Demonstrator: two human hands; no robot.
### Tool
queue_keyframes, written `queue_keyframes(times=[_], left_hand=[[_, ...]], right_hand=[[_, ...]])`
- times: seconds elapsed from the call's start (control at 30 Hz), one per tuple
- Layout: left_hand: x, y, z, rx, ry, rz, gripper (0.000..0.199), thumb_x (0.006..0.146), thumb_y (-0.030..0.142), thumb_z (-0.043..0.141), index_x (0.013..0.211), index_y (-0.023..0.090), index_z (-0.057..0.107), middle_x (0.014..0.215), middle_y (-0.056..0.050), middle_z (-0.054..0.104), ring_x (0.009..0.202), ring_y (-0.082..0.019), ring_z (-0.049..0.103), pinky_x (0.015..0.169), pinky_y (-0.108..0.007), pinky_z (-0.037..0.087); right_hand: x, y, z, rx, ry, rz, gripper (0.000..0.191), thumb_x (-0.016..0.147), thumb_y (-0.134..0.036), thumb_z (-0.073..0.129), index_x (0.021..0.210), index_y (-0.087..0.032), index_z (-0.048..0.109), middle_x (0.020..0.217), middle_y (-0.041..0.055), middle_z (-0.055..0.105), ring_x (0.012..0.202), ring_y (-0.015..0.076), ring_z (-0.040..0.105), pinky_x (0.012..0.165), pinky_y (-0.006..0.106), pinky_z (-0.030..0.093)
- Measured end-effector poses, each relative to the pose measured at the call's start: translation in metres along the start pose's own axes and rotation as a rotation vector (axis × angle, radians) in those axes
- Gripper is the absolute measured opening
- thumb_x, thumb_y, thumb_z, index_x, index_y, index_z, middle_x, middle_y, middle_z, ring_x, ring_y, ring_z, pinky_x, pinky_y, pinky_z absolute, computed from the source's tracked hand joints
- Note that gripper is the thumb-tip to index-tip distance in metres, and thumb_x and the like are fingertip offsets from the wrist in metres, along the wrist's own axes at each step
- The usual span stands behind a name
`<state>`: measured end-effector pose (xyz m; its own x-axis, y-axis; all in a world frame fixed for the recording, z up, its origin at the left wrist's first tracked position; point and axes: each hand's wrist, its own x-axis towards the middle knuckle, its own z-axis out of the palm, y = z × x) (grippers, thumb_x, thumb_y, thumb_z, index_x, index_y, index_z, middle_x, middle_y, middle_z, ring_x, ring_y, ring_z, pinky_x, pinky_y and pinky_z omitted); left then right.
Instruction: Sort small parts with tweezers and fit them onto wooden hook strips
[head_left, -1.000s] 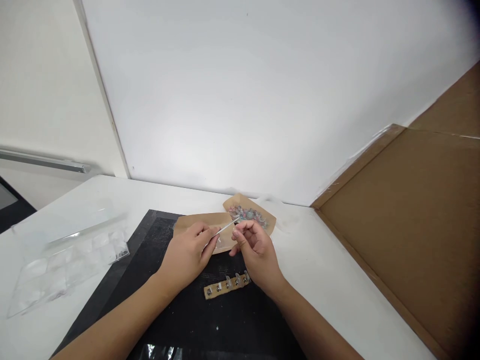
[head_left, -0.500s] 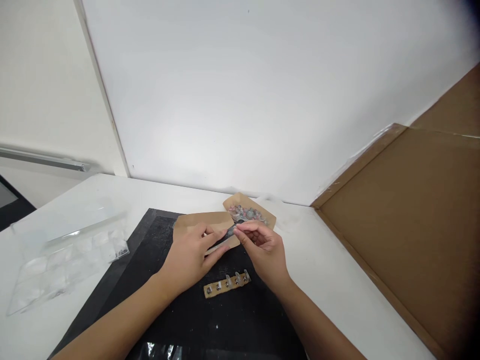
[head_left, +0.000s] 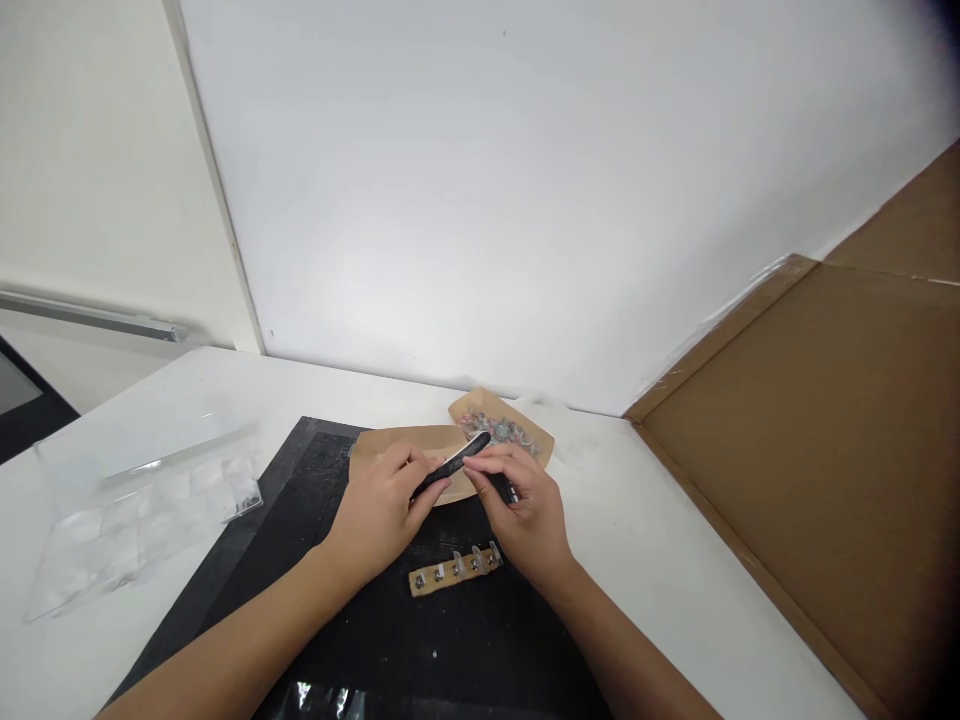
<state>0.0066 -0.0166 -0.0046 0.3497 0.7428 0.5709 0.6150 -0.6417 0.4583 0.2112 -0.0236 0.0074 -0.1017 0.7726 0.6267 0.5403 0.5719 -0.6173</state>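
Note:
A black curved nail file with a pale edge slants up to the right between my hands. My left hand is closed on its lower end, thumb below and fingers above. At the file's middle, the pinched thumb and fingertips of my right hand meet its edge. Below the right palm shows a dark piece with white marks; I cannot tell whether that hand holds it. Nearer me, a tan strip carries a row of metal studs, several with clear nail tips standing on them.
Beneath the hands lies a black mat on the white table. Behind them are a brown paper tray and another tray with small colourful pieces in plastic. A clear compartment box is at left, a cardboard panel at right.
The nail file has come further into view, its rounded end now sticking up past my right fingertips. Both hands stay close together in nearly the same spot.

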Motion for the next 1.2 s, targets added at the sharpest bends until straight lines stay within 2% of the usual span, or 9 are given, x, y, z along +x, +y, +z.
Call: queue_keyframes(times=[0.2, 0.3, 0.4, 0.5, 0.67, 0.83, 1.0, 1.13, 1.2], left_hand=[[0.002, 0.001, 0.001, -0.159, 0.029, -0.081, 0.019, 0.099, 0.027, 0.062, 0.112, 0.022, 0.074, 0.098, -0.005, 0.068, 0.092, -0.019, 0.065, 0.083, -0.03, 0.051], [0.005, 0.004, -0.001, -0.263, 0.005, -0.142, 0.017, 0.097, 0.025, 0.064, 0.108, 0.025, 0.077, 0.099, -0.003, 0.073, 0.093, -0.019, 0.068, 0.085, -0.029, 0.051], [0.007, 0.007, -0.005, -0.32, -0.035, -0.183, 0.019, 0.097, 0.025, 0.064, 0.109, 0.028, 0.079, 0.085, 0.0, 0.073, 0.08, -0.016, 0.068, 0.075, -0.026, 0.05], [0.007, 0.008, -0.008, -0.346, -0.049, -0.219, 0.02, 0.098, 0.028, 0.062, 0.109, 0.028, 0.08, 0.07, 0.002, 0.067, 0.067, -0.014, 0.063, 0.065, -0.024, 0.046], [0.005, 0.009, -0.004, -0.404, -0.078, -0.265, 0.023, 0.099, 0.033, 0.062, 0.111, 0.027, 0.079, 0.071, 0.001, 0.067, 0.064, -0.012, 0.063, 0.061, -0.023, 0.045], [0.003, 0.007, 0.0, -0.389, -0.068, -0.264, 0.025, 0.099, 0.035, 0.061, 0.113, 0.025, 0.079, 0.076, 0.0, 0.069, 0.065, -0.013, 0.063, 0.063, -0.025, 0.047], [0.003, 0.009, -0.002, -0.351, -0.04, -0.243, 0.023, 0.099, 0.033, 0.061, 0.108, 0.025, 0.08, 0.07, 0.0, 0.066, 0.066, -0.014, 0.064, 0.064, -0.025, 0.048], [0.003, 0.01, -0.002, -0.405, -0.048, -0.266, 0.023, 0.099, 0.034, 0.061, 0.11, 0.026, 0.08, 0.073, 0.001, 0.066, 0.061, -0.012, 0.064, 0.062, -0.024, 0.048], [0.003, 0.01, -0.002, -0.422, -0.054, -0.283, 0.023, 0.099, 0.033, 0.061, 0.104, 0.024, 0.081, 0.075, 0.0, 0.066, 0.06, -0.011, 0.063, 0.06, -0.024, 0.048]], right_hand=[[-0.003, 0.005, 0.004, 0.035, 0.07, 0.098, 0.017, 0.094, -0.026, 0.069, 0.111, -0.028, 0.071, 0.096, 0.0008, 0.073, 0.087, 0.0183, 0.069, 0.083, 0.034, 0.055], [-0.005, 0.006, 0.005, 0.011, 0.094, 0.071, 0.014, 0.093, -0.026, 0.07, 0.106, -0.028, 0.072, 0.094, 0.0009, 0.073, 0.085, 0.0183, 0.069, 0.077, 0.033, 0.054], [-0.006, 0.006, 0.006, -0.03, 0.114, 0.041, 0.004, 0.092, -0.025, 0.07, 0.093, -0.027, 0.074, 0.089, 0.0005, 0.073, 0.079, 0.0179, 0.066, 0.069, 0.031, 0.05], [-0.007, 0.007, 0.007, 0.001, 0.147, 0.006, 0.007, 0.092, -0.022, 0.071, 0.089, -0.027, 0.074, 0.084, -0.0005, 0.072, 0.074, 0.0165, 0.063, 0.065, 0.031, 0.047], [-0.008, 0.007, 0.01, 0.045, 0.191, -0.067, 0.01, 0.091, -0.017, 0.071, 0.092, -0.026, 0.073, 0.082, -0.0002, 0.07, 0.074, 0.0164, 0.063, 0.066, 0.031, 0.048], [-0.006, 0.006, 0.012, -0.052, 0.243, -0.149, 0.012, 0.09, -0.013, 0.069, 0.092, -0.025, 0.073, 0.081, 0.0008, 0.069, 0.075, 0.0175, 0.064, 0.07, 0.032, 0.051], [-0.006, 0.004, 0.016, -0.006, 0.139, -0.233, 0.015, 0.09, -0.009, 0.067, 0.091, -0.024, 0.07, 0.078, 0.0007, 0.067, 0.074, 0.0171, 0.064, 0.069, 0.032, 0.052], [-0.003, 0.007, 0.017, -0.019, 0.211, -0.21, 0.015, 0.09, -0.01, 0.068, 0.094, -0.024, 0.071, 0.082, 0.0018, 0.068, 0.077, 0.0184, 0.065, 0.073, 0.034, 0.053], [-0.003, 0.01, 0.016, -0.008, 0.193, -0.206, 0.015, 0.09, -0.01, 0.068, 0.093, -0.024, 0.07, 0.081, 0.0017, 0.068, 0.076, 0.0181, 0.065, 0.072, 0.034, 0.053]])
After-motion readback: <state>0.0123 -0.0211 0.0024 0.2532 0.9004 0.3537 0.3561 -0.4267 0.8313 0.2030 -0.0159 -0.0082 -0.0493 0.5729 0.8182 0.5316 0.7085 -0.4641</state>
